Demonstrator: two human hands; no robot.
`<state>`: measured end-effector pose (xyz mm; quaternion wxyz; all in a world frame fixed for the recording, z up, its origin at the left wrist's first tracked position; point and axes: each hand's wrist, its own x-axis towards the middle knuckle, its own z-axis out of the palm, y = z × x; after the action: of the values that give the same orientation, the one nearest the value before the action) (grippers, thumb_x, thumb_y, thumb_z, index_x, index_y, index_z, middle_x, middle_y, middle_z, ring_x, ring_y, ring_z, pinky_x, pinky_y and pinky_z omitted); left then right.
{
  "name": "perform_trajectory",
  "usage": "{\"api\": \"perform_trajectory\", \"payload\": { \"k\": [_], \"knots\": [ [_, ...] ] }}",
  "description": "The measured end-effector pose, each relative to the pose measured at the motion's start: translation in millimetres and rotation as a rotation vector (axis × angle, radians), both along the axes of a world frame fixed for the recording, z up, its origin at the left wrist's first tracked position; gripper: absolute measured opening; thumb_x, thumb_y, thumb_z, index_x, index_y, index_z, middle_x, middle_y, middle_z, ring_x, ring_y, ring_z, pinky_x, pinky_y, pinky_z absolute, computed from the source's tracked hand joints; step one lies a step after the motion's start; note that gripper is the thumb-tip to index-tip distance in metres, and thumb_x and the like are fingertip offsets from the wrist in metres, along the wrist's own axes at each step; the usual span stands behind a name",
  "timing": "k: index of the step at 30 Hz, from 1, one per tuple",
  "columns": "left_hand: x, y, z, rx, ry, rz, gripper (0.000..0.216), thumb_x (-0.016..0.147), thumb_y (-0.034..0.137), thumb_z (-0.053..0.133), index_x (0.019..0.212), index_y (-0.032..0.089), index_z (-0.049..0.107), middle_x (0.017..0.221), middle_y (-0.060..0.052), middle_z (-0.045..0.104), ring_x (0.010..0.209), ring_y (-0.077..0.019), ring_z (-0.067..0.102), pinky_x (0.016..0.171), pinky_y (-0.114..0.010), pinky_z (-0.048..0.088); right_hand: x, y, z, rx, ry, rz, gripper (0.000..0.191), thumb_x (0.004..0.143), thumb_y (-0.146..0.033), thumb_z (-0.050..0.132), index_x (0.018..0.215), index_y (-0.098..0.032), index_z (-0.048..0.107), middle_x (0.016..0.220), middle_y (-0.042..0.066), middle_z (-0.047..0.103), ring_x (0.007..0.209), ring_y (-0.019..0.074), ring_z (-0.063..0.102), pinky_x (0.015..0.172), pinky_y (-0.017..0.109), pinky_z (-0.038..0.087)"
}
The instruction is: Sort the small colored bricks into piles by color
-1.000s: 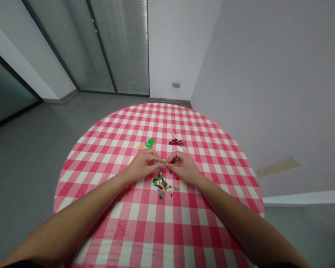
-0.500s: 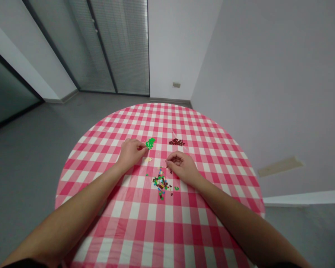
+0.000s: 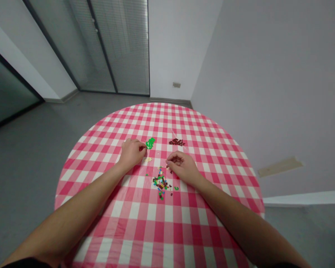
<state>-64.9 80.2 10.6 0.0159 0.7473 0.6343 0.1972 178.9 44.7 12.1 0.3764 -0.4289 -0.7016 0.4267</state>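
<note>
My left hand [image 3: 132,152] rests at the near left side of a heap of green building bricks [image 3: 150,143], thumb and fingers pinched together by its edge. Whatever is between those fingertips is too small to make out. Over the cloth, just above the mixed pile of tiny coloured bricks [image 3: 160,183], my right hand [image 3: 182,166] is curled with thumb and index finger together; its fingertips hide anything they hold. A few cream bricks [image 3: 148,159] lie just right of my left hand. Beyond my right hand sits a heap of dark brown bricks [image 3: 176,142].
A red-and-white checked cloth [image 3: 134,230] covers the round table. Loose bricks, including a green one [image 3: 176,188], are scattered around the mixed pile. Past the table are a wall with a socket [image 3: 176,85] and a glass partition [image 3: 120,48].
Both hands stay almost in place. My left fingertips have drawn slightly back toward the left, and my right hand has barely shifted.
</note>
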Motion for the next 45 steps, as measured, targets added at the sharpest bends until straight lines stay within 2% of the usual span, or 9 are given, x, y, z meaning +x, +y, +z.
{"api": "perform_trajectory", "payload": {
  "k": [3,7,14,17,22,26,31,37,45],
  "knots": [
    [2.0,-3.7,3.4,0.007,0.012,0.007,0.022,0.083,0.028,0.058,0.087,0.026,0.08,0.091,-0.006,0.076,0.09,-0.031,0.061,0.075,-0.042,0.04,2.5,1.5,3.9,0.132,-0.159,0.021,0.01,0.087,-0.02,0.061,0.092,-0.017,0.069,0.079,0.004,0.068,0.067,0.0147,0.063,0.064,0.027,0.05],
    [4.8,-7.6,5.5,0.0,0.005,-0.011,0.023,0.084,0.028,0.057,0.085,0.025,0.08,0.09,-0.006,0.075,0.091,-0.0306,0.059,0.076,-0.042,0.039,3.6,2.2,8.1,0.314,-0.428,0.164,0.015,0.09,-0.018,0.062,0.099,-0.016,0.075,0.086,0.008,0.068,0.079,0.0174,0.062,0.072,0.029,0.047],
    [6.1,-8.3,4.9,0.016,0.005,-0.049,0.023,0.084,0.025,0.057,0.084,0.026,0.08,0.09,-0.006,0.074,0.089,-0.0289,0.058,0.076,-0.041,0.039,-1.6,1.1,5.7,0.395,-0.704,0.238,0.023,0.097,-0.026,0.059,0.112,-0.019,0.075,0.09,0.008,0.064,0.084,0.0184,0.057,0.069,0.028,0.04],
    [6.5,-8.2,4.8,0.012,0.009,-0.06,0.023,0.085,0.025,0.057,0.087,0.026,0.08,0.091,-0.006,0.074,0.09,-0.0292,0.058,0.075,-0.04,0.038,-3.2,1.6,4.6,0.402,-0.745,0.245,0.021,0.097,-0.027,0.06,0.108,-0.021,0.077,0.089,0.008,0.063,0.086,0.0187,0.056,0.068,0.028,0.039],
    [3.8,-6.9,2.4,0.016,-0.026,-0.075,0.023,0.085,0.024,0.057,0.091,0.025,0.08,0.091,-0.006,0.074,0.091,-0.0284,0.058,0.08,-0.042,0.039,-5.7,1.6,7.6,0.398,-0.729,0.26,0.019,0.097,-0.024,0.058,0.1,-0.018,0.076,0.09,0.009,0.065,0.088,0.0196,0.058,0.073,0.03,0.041],
    [0.1,-9.6,2.4,0.034,-0.092,-0.077,0.021,0.087,0.028,0.058,0.091,0.025,0.079,0.093,-0.006,0.074,0.092,-0.0271,0.059,0.084,-0.043,0.04,-5.0,0.1,13.2,0.392,-0.607,0.192,0.016,0.094,-0.017,0.057,0.092,-0.015,0.073,0.089,0.009,0.065,0.085,0.0188,0.059,0.075,0.03,0.044],
    [6.5,-22.0,6.1,0.076,-0.139,-0.22,0.017,0.088,0.028,0.061,0.088,0.024,0.077,0.09,-0.006,0.071,0.088,-0.0251,0.058,0.082,-0.042,0.041,-1.7,0.0,12.6,0.395,-0.5,0.145,0.011,0.086,-0.011,0.059,0.084,-0.015,0.068,0.082,0.006,0.063,0.077,0.0176,0.057,0.071,0.029,0.044],
    [27.1,-38.3,11.9,0.141,-0.136,-0.53,0.018,0.096,0.033,0.06,0.098,0.023,0.074,0.09,-0.005,0.071,0.089,-0.0231,0.056,0.084,-0.039,0.04,-2.4,4.3,4.0,0.346,-0.386,0.114,0.011,0.094,-0.017,0.056,0.09,-0.016,0.066,0.087,0.007,0.065,0.082,0.0184,0.058,0.075,0.03,0.045],
    [31.4,-42.9,15.6,0.197,-0.162,-0.552,0.02,0.097,0.031,0.059,0.089,0.024,0.075,0.087,-0.004,0.072,0.086,-0.0212,0.057,0.083,-0.039,0.041,-6.2,4.7,4.6,0.292,-0.32,0.102,0.01,0.093,-0.016,0.058,0.085,-0.017,0.064,0.082,0.005,0.064,0.08,0.0181,0.058,0.074,0.03,0.044]
  ]
}}
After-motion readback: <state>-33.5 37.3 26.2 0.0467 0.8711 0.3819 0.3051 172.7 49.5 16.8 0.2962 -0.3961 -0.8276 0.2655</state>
